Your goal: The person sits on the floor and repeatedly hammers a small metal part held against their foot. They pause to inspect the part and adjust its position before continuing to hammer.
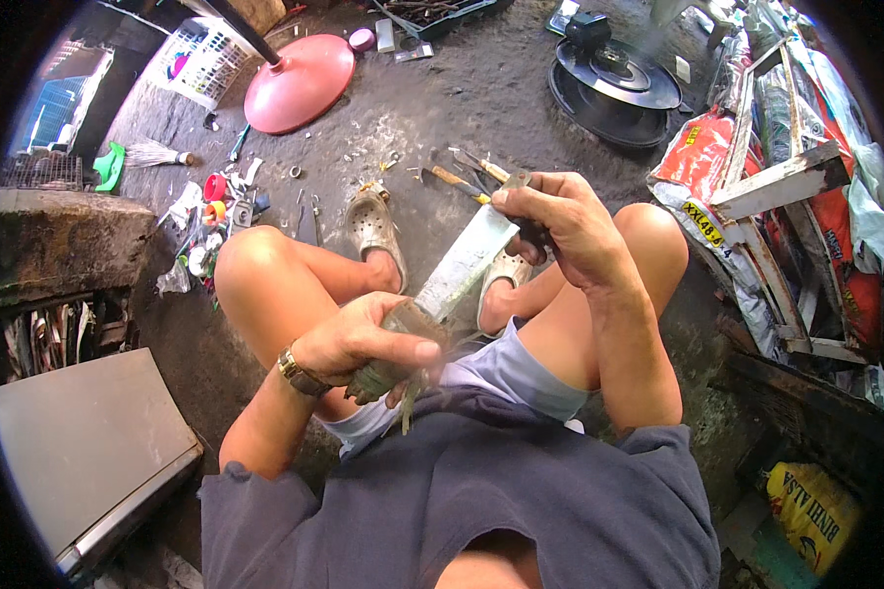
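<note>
A long, pale flat strip point(462, 255), blade-like, lies slanted between my two hands above my lap. My left hand point(363, 346) is wrapped round a worn grey-green piece point(403, 324) at the strip's lower end, with ragged shreds hanging below it. My right hand point(550, 221) pinches the strip's upper end between thumb and fingers; part of that end is hidden by them. Just past my right hand, hand tools with yellow and light handles point(450, 182) lie on the floor between my two clog-shod feet point(371, 221).
Scattered small plastic pieces point(216, 211) lie at left, near a pink round base point(300, 83) and white basket point(201, 64). Black round pans point(609, 113) stand at back right. Wooden frames point(776, 182) and sacks point(688, 162) crowd the right; a grey box point(88, 442) sits at lower left.
</note>
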A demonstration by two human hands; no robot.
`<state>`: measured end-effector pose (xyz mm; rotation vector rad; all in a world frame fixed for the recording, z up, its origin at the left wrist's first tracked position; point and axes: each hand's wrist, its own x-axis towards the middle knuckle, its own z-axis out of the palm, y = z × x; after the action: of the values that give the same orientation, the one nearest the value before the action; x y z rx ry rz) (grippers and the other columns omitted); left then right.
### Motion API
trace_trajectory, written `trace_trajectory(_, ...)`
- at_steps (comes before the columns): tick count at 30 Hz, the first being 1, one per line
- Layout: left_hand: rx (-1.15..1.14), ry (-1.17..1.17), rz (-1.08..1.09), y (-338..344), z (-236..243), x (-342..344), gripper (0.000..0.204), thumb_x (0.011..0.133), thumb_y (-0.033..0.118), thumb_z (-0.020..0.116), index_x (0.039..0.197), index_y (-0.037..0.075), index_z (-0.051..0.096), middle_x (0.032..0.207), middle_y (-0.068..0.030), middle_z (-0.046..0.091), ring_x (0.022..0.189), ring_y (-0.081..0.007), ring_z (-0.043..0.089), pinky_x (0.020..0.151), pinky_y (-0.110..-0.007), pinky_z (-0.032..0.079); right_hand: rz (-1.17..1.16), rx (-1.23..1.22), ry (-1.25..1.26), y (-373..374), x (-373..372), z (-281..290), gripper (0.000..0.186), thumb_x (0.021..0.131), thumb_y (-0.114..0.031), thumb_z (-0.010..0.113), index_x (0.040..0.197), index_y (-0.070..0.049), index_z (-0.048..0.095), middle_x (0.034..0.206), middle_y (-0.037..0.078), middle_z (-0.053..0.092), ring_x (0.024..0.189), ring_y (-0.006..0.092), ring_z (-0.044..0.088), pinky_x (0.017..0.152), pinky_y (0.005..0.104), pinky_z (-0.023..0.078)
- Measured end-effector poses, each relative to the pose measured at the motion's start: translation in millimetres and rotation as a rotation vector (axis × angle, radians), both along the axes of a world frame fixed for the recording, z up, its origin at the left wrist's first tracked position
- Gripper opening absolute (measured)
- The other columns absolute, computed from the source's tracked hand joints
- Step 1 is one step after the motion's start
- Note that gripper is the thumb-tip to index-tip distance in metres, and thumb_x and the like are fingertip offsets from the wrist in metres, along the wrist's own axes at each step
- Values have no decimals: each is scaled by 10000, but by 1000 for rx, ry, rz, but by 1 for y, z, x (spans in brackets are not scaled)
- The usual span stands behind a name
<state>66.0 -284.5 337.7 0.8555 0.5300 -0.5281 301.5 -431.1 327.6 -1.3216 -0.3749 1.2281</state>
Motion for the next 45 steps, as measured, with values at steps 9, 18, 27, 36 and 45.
trace_trajectory(9, 112, 16, -47, -1, 11, 11, 349, 852, 210, 778, 1081, -22, 653, 842, -68, 710, 693, -133, 681, 584, -263, 557, 69, -30, -17, 1, -11, -6, 168, 890, -196, 756, 891, -39, 697, 726, -2, 655, 554, 59, 595, 486, 200, 408)
trace_trajectory(18, 164, -46, -2, -6, 7, 10, 424, 860, 198, 792, 1187, -9, 621, 893, -50, 695, 716, -101, 650, 587, -237, 518, 86, 11, 11, -1, -18, -4, 169, 919, -203, 728, 925, -36, 700, 753, -5, 648, 596, 54, 581, 531, 201, 426)
trace_trajectory(27, 283, -107, -29, 7, 7, -14, 541, 993, 244, 669, 1436, 1, 477, 1124, -15, 641, 952, -80, 588, 816, -238, 484, 28, 160, -164, -3, -16, 11, 232, 952, -244, 695, 857, -34, 673, 729, -11, 601, 620, 72, 550, 556, 225, 440)
trace_trajectory(36, 182, -165, 8, -15, -5, -11, 523, 1015, 281, 633, 1428, -3, 484, 1224, -30, 631, 1088, -93, 572, 931, -265, 480, 142, 81, -27, -2, -5, -7, 239, 923, -264, 724, 914, -27, 700, 749, 8, 661, 631, 65, 573, 556, 227, 423)
trace_trajectory(45, 407, -183, 2, -1, -2, -12, 425, 1012, 254, 630, 1340, -6, 555, 999, -21, 636, 810, -66, 583, 678, -231, 486, 138, 100, -86, -8, -17, -6, 233, 943, -246, 708, 869, -27, 682, 689, 30, 643, 538, 89, 581, 500, 233, 431)
